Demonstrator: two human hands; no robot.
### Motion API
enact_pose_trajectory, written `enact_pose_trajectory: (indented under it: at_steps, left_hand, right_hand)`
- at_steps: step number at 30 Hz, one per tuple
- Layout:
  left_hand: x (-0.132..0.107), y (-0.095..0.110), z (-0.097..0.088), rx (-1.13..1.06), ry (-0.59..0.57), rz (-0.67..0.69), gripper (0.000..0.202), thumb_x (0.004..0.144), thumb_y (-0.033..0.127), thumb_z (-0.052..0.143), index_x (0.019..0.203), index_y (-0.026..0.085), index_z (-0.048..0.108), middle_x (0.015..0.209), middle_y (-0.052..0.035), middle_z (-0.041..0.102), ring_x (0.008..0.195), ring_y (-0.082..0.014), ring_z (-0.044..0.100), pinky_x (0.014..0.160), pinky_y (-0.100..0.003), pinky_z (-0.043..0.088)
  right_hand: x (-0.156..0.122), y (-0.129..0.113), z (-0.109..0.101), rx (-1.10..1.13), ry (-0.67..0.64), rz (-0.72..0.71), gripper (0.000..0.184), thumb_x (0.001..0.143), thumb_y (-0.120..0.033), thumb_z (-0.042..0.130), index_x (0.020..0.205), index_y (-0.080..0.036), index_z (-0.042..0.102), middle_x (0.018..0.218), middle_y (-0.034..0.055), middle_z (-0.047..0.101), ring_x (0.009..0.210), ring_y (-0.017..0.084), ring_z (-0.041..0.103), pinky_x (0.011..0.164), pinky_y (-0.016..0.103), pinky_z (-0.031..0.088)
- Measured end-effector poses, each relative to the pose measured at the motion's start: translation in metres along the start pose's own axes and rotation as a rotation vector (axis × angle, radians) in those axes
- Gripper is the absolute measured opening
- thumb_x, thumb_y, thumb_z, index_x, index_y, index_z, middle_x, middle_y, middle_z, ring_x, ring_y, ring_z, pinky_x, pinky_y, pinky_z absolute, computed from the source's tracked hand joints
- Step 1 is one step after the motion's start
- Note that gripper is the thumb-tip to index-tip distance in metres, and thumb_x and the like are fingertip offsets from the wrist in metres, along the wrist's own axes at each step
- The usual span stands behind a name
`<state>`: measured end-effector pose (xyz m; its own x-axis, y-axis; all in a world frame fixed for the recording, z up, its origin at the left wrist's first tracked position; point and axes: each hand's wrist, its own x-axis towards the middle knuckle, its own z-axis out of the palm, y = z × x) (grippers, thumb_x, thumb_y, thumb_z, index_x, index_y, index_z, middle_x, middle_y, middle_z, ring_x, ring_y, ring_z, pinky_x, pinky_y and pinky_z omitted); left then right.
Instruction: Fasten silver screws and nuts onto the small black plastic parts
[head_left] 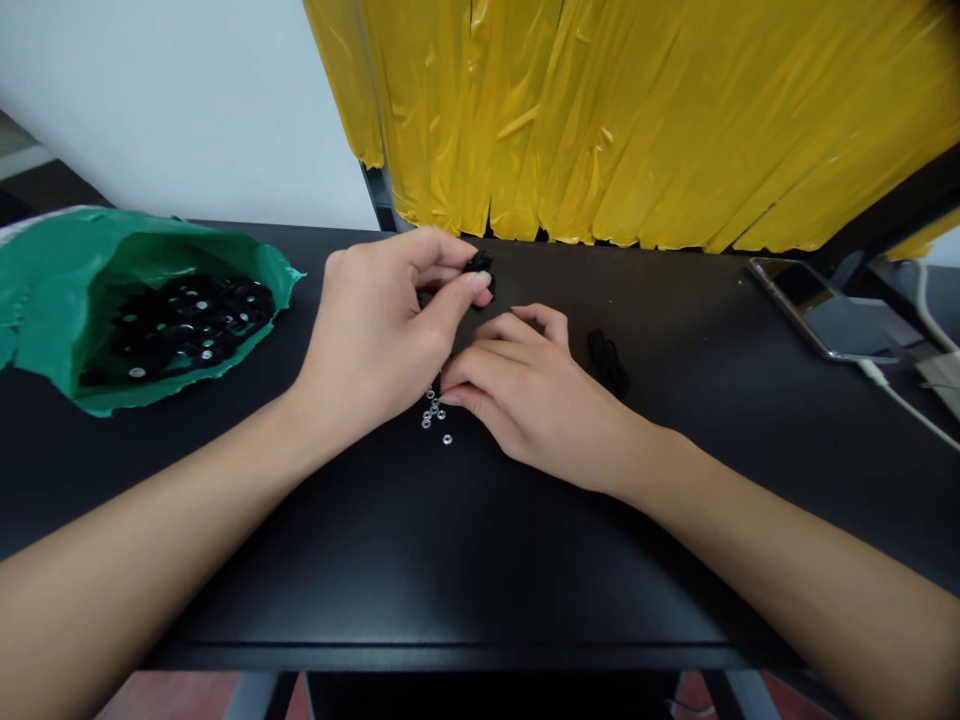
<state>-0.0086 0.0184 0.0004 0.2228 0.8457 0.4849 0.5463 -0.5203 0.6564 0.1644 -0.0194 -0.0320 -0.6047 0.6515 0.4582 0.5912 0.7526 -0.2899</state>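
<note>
My left hand (pixel 386 320) hovers over the middle of the black table (pixel 450 560), its thumb and fingers pinched on a small black part (pixel 478 265). My right hand (pixel 525 385) rests on the table just right of it, fingers curled together, fingertips down by a cluster of several small silver rings (pixel 435 415). Whether those fingers hold a ring is hidden. Another small black piece (pixel 606 360) lies on the table to the right of my right hand.
An open green bag (pixel 52 290) full of black round parts with silver centres lies at the left. A phone (pixel 821 310) with a white cable sits at the far right. Yellow plastic sheeting (pixel 637 120) hangs behind the table.
</note>
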Motion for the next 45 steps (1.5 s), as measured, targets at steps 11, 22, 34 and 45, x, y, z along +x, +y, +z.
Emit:
enact_pose_trajectory:
  at_steps: [11, 22, 34, 45]
  left_hand:
    - [0.001, -0.002, 0.001, 0.021, -0.007, 0.005, 0.008, 0.097, 0.026, 0.070, 0.100, 0.021, 0.075, 0.098, -0.0010, 0.084, 0.095, -0.0225, 0.081, 0.092, -0.035, 0.064]
    - [0.003, 0.001, -0.004, 0.063, -0.050, -0.004, 0.013, 0.097, 0.021, 0.067, 0.103, 0.017, 0.078, 0.098, -0.0029, 0.085, 0.093, -0.0197, 0.081, 0.086, -0.030, 0.062]
    - [-0.001, -0.002, -0.002, 0.180, -0.249, 0.127, 0.018, 0.099, 0.030, 0.063, 0.094, 0.019, 0.076, 0.077, 0.0019, 0.077, 0.054, -0.0124, 0.058, 0.059, -0.029, 0.041]
    - [-0.004, 0.000, -0.002, 0.143, -0.323, 0.115, 0.021, 0.101, 0.034, 0.063, 0.091, 0.020, 0.076, 0.068, 0.0048, 0.070, 0.051, -0.0110, 0.052, 0.055, -0.027, 0.038]
  right_hand:
    - [0.000, -0.001, 0.007, 0.005, -0.065, -0.064, 0.018, 0.106, -0.015, 0.058, 0.101, -0.021, 0.074, 0.103, 0.0018, 0.077, 0.111, 0.022, 0.062, 0.115, 0.047, 0.021]
    - [-0.003, 0.007, -0.011, 0.083, 0.077, -0.092, 0.018, 0.107, -0.026, 0.063, 0.095, -0.020, 0.074, 0.091, -0.0003, 0.072, 0.101, 0.019, 0.068, 0.114, 0.044, 0.027]
    - [-0.009, 0.025, -0.035, 0.175, 0.220, 0.135, 0.015, 0.095, -0.013, 0.075, 0.104, -0.024, 0.080, 0.103, 0.0021, 0.082, 0.095, 0.021, 0.073, 0.092, 0.041, 0.051]
    - [-0.010, 0.029, -0.029, 0.263, 0.363, 0.249, 0.005, 0.094, -0.021, 0.078, 0.097, -0.025, 0.082, 0.095, 0.0012, 0.083, 0.088, 0.020, 0.074, 0.084, 0.038, 0.055]
